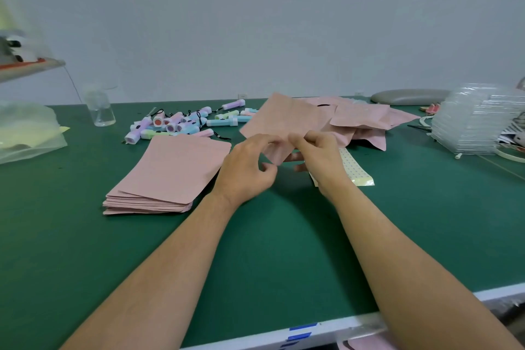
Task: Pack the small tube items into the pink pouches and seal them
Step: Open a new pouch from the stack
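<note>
Two bare arms reach over the green desk (284,236) and meet at one pink pouch (278,122), held tilted above the desk surface. The left grip (247,167) and right grip (318,159) each have curled fingers and thumb pinching the pouch's near edge, close together. Whether anything is inside it cannot be told. Left of the hands lies a flat stack of pouches (170,173), and beyond that stack a loose heap of pastel tube items (181,122) with black cords. Behind the held pouch sits a rumpled pile of pouches (363,119). A yellow dotted sheet (355,170) lies under the right wrist.
</note>
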Motion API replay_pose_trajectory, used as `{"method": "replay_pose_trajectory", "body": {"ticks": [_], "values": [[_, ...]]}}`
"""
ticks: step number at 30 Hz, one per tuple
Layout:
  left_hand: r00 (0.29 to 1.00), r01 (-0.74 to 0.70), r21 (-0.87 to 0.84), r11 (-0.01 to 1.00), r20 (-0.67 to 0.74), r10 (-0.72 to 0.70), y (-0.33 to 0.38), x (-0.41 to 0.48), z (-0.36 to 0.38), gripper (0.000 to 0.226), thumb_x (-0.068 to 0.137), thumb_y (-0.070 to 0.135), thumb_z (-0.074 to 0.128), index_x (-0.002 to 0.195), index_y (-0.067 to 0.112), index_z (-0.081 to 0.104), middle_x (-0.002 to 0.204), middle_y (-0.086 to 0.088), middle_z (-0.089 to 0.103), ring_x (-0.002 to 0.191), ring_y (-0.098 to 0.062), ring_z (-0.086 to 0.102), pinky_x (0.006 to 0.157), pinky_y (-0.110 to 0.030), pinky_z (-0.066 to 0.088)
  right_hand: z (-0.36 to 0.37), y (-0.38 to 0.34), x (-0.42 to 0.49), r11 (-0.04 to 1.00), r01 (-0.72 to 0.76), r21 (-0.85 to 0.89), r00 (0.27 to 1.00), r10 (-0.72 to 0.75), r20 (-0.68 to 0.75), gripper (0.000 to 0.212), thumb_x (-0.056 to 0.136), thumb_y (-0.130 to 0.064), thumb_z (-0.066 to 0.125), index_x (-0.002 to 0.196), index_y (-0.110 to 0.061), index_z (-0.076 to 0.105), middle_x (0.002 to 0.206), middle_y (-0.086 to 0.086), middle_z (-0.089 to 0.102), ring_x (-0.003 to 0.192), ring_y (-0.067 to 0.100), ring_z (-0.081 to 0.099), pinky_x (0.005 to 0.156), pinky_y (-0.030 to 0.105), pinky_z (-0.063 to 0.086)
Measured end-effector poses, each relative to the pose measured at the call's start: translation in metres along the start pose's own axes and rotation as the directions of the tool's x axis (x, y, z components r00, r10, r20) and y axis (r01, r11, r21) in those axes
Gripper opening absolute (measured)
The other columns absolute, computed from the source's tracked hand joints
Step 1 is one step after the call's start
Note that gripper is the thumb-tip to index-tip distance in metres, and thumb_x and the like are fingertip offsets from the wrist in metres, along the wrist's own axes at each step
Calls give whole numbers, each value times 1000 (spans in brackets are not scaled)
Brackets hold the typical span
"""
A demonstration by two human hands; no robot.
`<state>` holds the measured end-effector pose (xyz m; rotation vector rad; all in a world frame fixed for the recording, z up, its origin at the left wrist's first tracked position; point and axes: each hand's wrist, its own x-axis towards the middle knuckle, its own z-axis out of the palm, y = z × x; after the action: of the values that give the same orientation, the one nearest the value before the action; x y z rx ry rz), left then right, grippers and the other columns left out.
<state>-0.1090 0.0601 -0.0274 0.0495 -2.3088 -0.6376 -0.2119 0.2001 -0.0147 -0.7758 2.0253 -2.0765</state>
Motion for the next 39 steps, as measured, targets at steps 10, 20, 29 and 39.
{"method": "replay_pose_trajectory", "body": {"ticks": [10, 20, 29, 39], "values": [[980, 194, -533, 824, 60, -191, -1, 4, 5, 25, 103, 38, 67, 110, 21, 83, 100, 5, 82, 99, -11, 77, 96, -38, 59, 4, 3, -2, 796, 298, -528, 949, -307, 72, 28, 94, -40, 73, 76, -19, 77, 65, -4, 73, 60, 21, 70, 65, 49, 60], [979, 165, -516, 840, -17, -203, 4, 7, 4, 16, 100, 17, 69, 95, 16, 85, 82, 6, 80, 77, -8, 75, 71, -20, 56, 5, 2, -4, 738, 371, -563, 926, -337, 168, 43, 89, -28, 79, 57, -28, 51, 55, -6, 61, 53, 17, 54, 55, 43, 52], [938, 296, -565, 770, 19, -347, -3, 12, -5, 17, 101, 21, 68, 95, 21, 84, 86, -1, 81, 84, -24, 78, 82, -48, 66, 5, 0, -8, 795, 424, -434, 891, -280, 356, 26, 107, -34, 55, 85, -21, 59, 68, -8, 71, 43, 17, 66, 44, 33, 53], [988, 90, -445, 891, -72, -136, -4, 5, 4, 35, 88, 4, 77, 119, 20, 79, 99, 15, 81, 93, -6, 78, 87, -24, 62, 6, -2, -8, 639, 390, -663, 917, -339, 213, 18, 98, -32, 59, 103, -16, 65, 95, -2, 72, 84, 19, 69, 76, 43, 57]]}}
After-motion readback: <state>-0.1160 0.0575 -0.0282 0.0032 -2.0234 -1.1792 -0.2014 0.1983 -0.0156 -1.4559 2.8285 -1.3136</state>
